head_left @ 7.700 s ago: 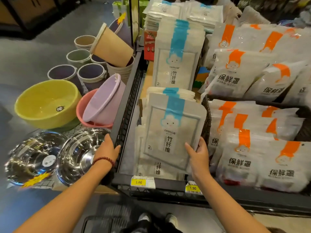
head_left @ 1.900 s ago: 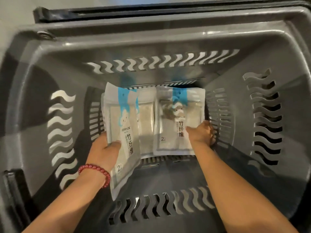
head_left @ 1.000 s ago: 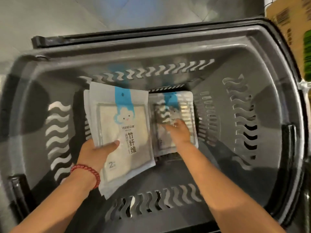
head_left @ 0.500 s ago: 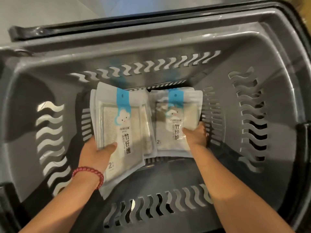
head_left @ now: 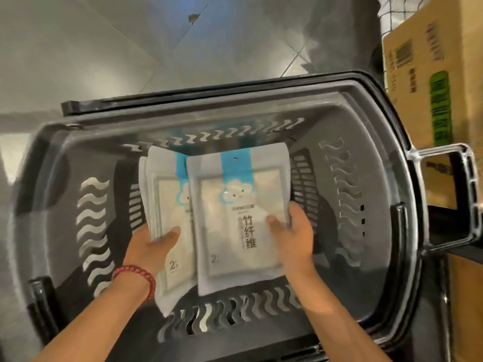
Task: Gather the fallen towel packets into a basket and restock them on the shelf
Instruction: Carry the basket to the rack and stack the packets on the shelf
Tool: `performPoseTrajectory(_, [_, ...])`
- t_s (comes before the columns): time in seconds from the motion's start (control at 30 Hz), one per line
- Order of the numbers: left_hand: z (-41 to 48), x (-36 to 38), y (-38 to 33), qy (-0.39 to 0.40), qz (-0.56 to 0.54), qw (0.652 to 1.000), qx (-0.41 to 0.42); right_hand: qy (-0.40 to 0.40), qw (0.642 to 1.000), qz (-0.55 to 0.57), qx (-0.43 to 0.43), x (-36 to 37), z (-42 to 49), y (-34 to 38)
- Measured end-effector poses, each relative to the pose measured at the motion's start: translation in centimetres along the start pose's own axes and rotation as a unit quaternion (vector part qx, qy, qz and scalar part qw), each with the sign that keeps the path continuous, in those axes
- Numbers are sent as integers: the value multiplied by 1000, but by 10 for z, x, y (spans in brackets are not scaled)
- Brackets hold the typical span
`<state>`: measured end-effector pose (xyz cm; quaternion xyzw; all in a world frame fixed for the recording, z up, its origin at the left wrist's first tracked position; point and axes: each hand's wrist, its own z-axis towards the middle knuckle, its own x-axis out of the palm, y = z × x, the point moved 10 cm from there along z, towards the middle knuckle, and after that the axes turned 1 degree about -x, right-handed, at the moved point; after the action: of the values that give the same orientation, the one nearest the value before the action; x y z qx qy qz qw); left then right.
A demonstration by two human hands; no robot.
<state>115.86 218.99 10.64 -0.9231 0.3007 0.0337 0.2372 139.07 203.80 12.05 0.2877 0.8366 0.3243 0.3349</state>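
I look straight down into a dark grey plastic basket (head_left: 352, 131) with wavy slots in its walls. My left hand (head_left: 151, 246), with a red bead bracelet on the wrist, grips a small stack of white towel packets (head_left: 167, 205) with blue strips and a cloud face. My right hand (head_left: 292, 231) grips the right edge of another such towel packet (head_left: 235, 218), thumb on its front. This packet overlaps the left stack and both are raised above the basket floor.
A brown cardboard box (head_left: 431, 87) with green print stands to the right of the basket. The basket's black handle (head_left: 146, 101) lies along the far rim, and a handle bracket (head_left: 467, 178) sticks out at the right. Grey floor tiles (head_left: 104, 48) lie beyond.
Both hands have lifted their packets up from the basket floor toward the camera. The right packet now overlaps the left stack. The view has pulled back and shows floor and box.
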Motion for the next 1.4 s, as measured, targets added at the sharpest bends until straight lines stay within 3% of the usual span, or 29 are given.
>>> performPoseTrajectory(0.13, [-3, 3, 1, 46, -60, 997, -28, 84, 993, 56, 61, 45, -10, -16])
performPoseTrajectory(0.27, [2, -1, 8, 23, -42, 998, -35, 240, 966, -13, 98, 104, -13, -40])
performPoseTrajectory(0.33, [7, -4, 10, -10, -41, 999, -24, 222, 967, -63, 108, 103, 8, -54])
performPoseTrajectory(0.43, [16, -6, 13, -63, -46, 997, -8, 101, 973, -149, 145, 63, 61, -79])
performPoseTrajectory(0.5, [23, -9, 15, -92, -29, 995, 6, 54, 953, -221, 199, 35, 84, -102])
performPoseTrajectory(0.63, [33, -14, 22, -115, -6, 993, 30, 111, 907, -281, 295, 16, 99, -144])
performPoseTrajectory(0.7, [36, -14, 22, -110, 0, 993, 44, 139, 901, -273, 307, 19, 101, -151])
performPoseTrajectory(0.77, [39, -16, 25, -107, 2, 993, 45, 131, 912, -242, 303, 22, 102, -153])
performPoseTrajectory(0.93, [44, -17, 31, -105, -2, 994, 32, 20, 956, -173, 235, 12, 97, -138])
performPoseTrajectory(1.1, [31, -6, 26, -83, 6, 996, 13, 48, 957, -249, 139, 28, 62, -89])
performPoseTrajectory(1.3, [-25, -18, -5, -69, 31, 997, 30, 53, 983, -122, 123, 25, -35, -22])
performPoseTrajectory(1.4, [-64, -30, -36, -51, 52, 996, 56, 50, 991, -101, 65, 5, -74, 26])
